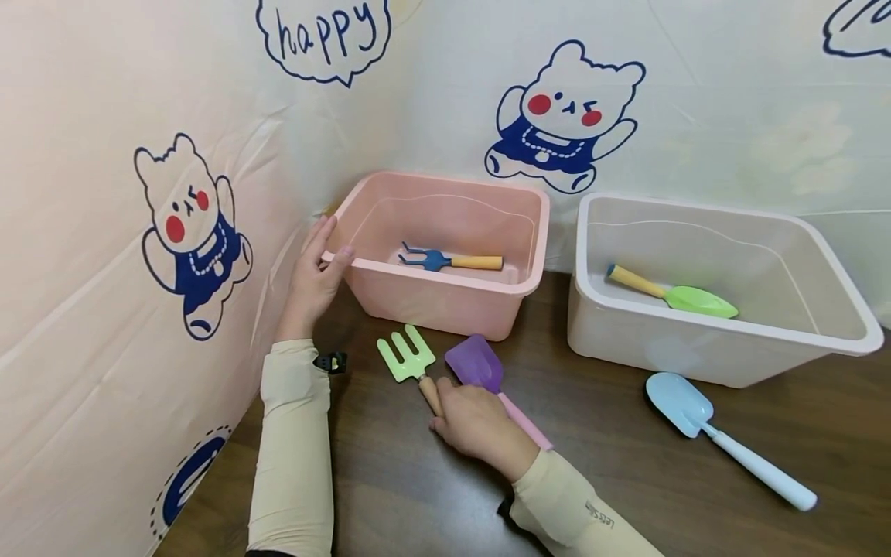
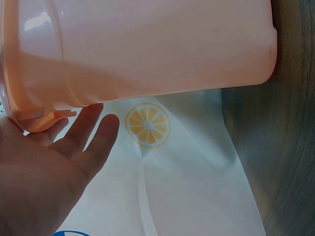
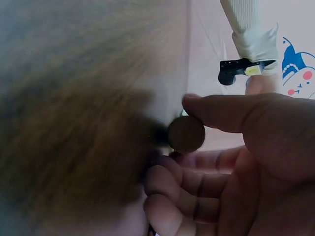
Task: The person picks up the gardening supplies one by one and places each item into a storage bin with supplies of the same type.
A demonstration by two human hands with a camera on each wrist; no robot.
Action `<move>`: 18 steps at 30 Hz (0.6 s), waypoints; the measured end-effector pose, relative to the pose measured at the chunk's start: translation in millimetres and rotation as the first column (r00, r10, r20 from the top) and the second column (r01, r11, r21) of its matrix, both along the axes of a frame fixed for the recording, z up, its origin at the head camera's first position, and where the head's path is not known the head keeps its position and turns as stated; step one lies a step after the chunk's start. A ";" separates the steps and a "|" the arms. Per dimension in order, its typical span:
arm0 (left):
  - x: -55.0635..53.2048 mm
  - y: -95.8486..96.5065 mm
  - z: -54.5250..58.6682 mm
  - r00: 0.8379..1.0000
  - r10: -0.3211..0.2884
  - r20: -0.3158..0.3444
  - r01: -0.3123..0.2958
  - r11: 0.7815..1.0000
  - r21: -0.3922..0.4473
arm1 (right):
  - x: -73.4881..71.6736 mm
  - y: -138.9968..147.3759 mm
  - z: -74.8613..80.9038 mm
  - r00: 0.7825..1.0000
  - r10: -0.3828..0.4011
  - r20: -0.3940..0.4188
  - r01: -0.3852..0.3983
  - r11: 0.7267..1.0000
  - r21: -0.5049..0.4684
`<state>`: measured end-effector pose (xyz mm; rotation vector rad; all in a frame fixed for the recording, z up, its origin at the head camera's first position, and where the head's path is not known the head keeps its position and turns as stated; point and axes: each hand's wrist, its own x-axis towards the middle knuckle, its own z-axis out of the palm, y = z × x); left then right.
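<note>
My left hand [image 1: 312,282] holds the front left corner of the pink bin [image 1: 438,290], thumb over the rim; in the left wrist view its fingers [image 2: 101,140] reach under the lip. A green hand fork [image 1: 407,356] with a wooden handle is gripped by my right hand [image 1: 480,425]. In the right wrist view, the round end of that handle [image 3: 186,134] shows between thumb and curled fingers. Close beside this hand, a purple shovel [image 1: 480,363] with a pink handle lies on the table, partly hidden by it. Inside the pink bin lies a blue rake [image 1: 435,260] with a yellow handle.
A whitish bin [image 1: 654,333] stands to the right, holding a green trowel [image 1: 696,302] with a yellow handle. In front of it a light blue trowel [image 1: 682,406] rests on the dark wood table [image 1: 390,495]. Printed cloth [image 1: 431,131] hangs behind and at the left.
</note>
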<state>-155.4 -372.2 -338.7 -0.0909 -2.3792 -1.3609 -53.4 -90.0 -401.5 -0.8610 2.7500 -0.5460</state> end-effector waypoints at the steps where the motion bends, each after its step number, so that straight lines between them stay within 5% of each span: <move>1: 0.3 0.0 0.1 1.000 0.001 0.002 -0.001 1.000 0.001 | 0.0 0.8 0.3 1.000 0.019 0.002 -0.019 1.000 0.000; 8: 0.5 0.0 -0.3 1.000 0.002 0.010 -0.002 1.000 0.006 | 0.7 5.4 2.4 0.993 0.118 -0.027 -0.118 0.993 -0.010; 18: -0.9 -1.1 -1.9 1.000 0.004 0.020 -0.004 1.000 -0.005 | 1.8 5.8 0.1 0.992 0.104 -0.073 -0.104 0.995 0.004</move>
